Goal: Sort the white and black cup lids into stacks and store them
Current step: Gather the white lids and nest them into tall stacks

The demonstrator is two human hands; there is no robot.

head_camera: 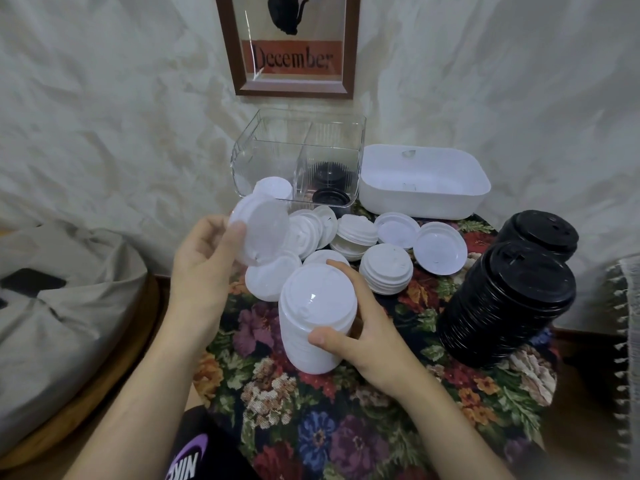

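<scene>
My right hand [360,337] grips a tall stack of white lids [317,317] standing on the floral cloth. A single white lid [259,233] is pinched in my left hand [204,268], tilted, up and left of the stack. Loose white lids and short piles [386,271] lie scattered behind, toward the containers. Two tall stacks of black lids [509,306] lean at the right, the second stack [540,233] behind the first. A clear divided box [298,161] at the back has a few black lids [329,173] in its right compartment.
A white tub [422,181] sits right of the clear box. The small table wears a floral cloth [346,427]. A framed "December" picture [294,46] hangs on the wall. Grey fabric [62,306] lies at the left, a fringed cloth [623,341] at the right edge.
</scene>
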